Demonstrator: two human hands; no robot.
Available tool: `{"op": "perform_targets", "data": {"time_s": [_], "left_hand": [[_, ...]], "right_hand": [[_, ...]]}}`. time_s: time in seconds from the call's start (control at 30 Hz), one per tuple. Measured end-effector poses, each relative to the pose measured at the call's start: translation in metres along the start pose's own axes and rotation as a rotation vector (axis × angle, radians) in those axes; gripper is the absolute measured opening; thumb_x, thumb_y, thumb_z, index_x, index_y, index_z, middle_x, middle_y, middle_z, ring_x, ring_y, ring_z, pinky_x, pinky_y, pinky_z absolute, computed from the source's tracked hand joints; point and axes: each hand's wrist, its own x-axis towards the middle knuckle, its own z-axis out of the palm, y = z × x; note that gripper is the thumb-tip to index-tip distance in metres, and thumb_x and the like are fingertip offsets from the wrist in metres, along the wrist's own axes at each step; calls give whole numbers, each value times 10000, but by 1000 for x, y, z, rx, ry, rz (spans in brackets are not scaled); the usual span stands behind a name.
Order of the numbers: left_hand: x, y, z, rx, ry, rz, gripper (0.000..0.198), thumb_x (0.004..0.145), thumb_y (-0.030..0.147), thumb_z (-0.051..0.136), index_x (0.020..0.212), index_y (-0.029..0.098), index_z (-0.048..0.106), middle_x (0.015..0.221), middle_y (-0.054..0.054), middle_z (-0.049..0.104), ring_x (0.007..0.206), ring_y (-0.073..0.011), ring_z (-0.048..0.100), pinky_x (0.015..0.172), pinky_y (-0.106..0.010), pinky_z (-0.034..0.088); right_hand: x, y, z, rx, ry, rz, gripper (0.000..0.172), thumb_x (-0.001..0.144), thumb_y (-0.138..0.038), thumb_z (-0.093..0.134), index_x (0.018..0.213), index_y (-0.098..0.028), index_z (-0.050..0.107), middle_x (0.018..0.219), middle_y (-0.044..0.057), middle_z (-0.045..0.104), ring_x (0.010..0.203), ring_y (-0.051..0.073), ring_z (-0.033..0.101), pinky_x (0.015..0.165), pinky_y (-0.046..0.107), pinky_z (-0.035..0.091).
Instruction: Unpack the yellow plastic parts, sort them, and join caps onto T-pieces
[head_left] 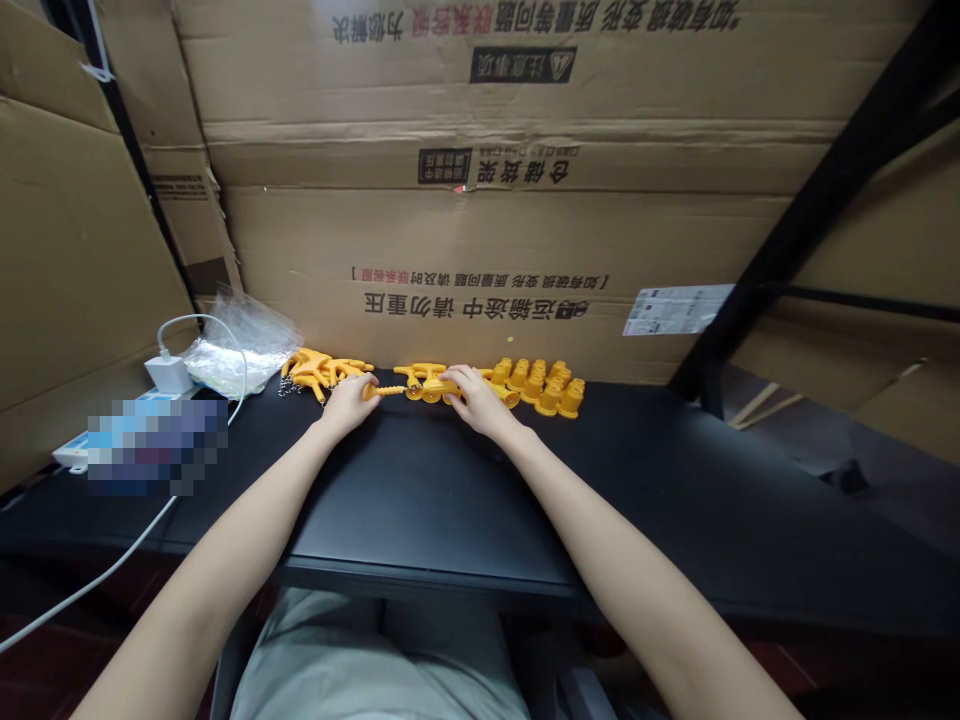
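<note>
My left hand (349,402) is closed on a thin yellow ridged piece (390,390) that points to the right. My right hand (475,402) pinches a yellow part (442,387), its tip close to the ridged piece; whether the two touch is unclear. Behind my hands lie T-shaped yellow pieces (426,370). Several yellow cup-shaped pieces (550,398) stand in a group to the right of my right hand. A pile of yellow pieces (319,368) with small metal bits lies just left of and behind my left hand.
On the left are a clear plastic bag (240,345), a white charger (169,373) with a cable, and a blurred object (154,445). Cardboard (465,230) walls the back of the black table (435,500). A black metal post (795,210) slants at the right.
</note>
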Motion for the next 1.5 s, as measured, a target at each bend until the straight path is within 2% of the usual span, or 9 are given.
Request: {"op": "perform_targets", "data": {"time_s": [0.13,0.47,0.6,0.83,1.03,1.13,1.23,1.4,1.5], "left_hand": [[-3,12,-6,-31,-24,68,238,791,272,598,1005,200,672,963,-68,710,862,-210,646,832,-353,505],[-5,23,-12,-2,-21,81,272,787,283,593,1033,220,690,997,-60,709,913,-216,648,856,-348,500],[-4,24,-14,20,-19,71,274,783,269,594,1033,211,690,971,-64,700,909,-221,645,855,-347,497],[-3,21,-15,17,-31,58,256,785,259,601,1022,210,685,956,-60,689,903,-214,636,853,-341,494],[-3,27,-18,39,21,106,262,794,254,590,1041,222,669,976,-60,668,933,-209,628,866,-337,492],[-4,30,-19,25,37,120,258,790,246,585,1035,229,666,963,-54,662,942,-210,629,879,-344,491],[-4,30,-18,8,43,114,257,784,238,584,1029,235,661,955,-45,662,947,-207,629,886,-344,489],[-4,29,-18,-8,44,92,263,794,270,594,1048,227,646,974,-52,661,926,-210,629,861,-342,490],[-4,29,-18,-12,36,87,301,794,354,624,1064,220,632,996,-65,659,913,-217,624,843,-346,489]], "right_hand": [[1,-12,3,109,7,-49,315,888,-196,471,1183,-229,579,1189,105,521,1123,220,560,979,433,466],[3,-21,0,133,-54,-37,313,908,-229,482,1204,-245,584,1133,97,570,1098,225,575,980,476,457],[3,-20,3,191,-28,48,335,880,-253,550,1214,-229,533,1185,112,587,1154,243,557,1008,512,426],[4,-8,1,581,-92,210,361,766,-265,678,1070,-196,493,1190,111,585,974,178,658,899,406,522],[7,-17,-8,741,-110,399,426,757,-592,636,833,-181,554,729,35,680,619,169,684,689,334,559],[8,-23,-11,795,-121,487,534,742,-715,554,705,-183,520,551,9,631,443,145,621,489,256,497],[10,-28,-10,810,-110,567,552,734,-730,552,655,-189,478,485,4,601,364,125,570,371,212,410],[11,-28,-8,803,-97,622,485,815,-651,531,718,-176,515,529,2,625,339,100,550,337,196,410],[9,-28,-9,831,-74,589,377,834,-521,604,974,-171,590,718,25,691,423,105,610,404,217,500]]}}
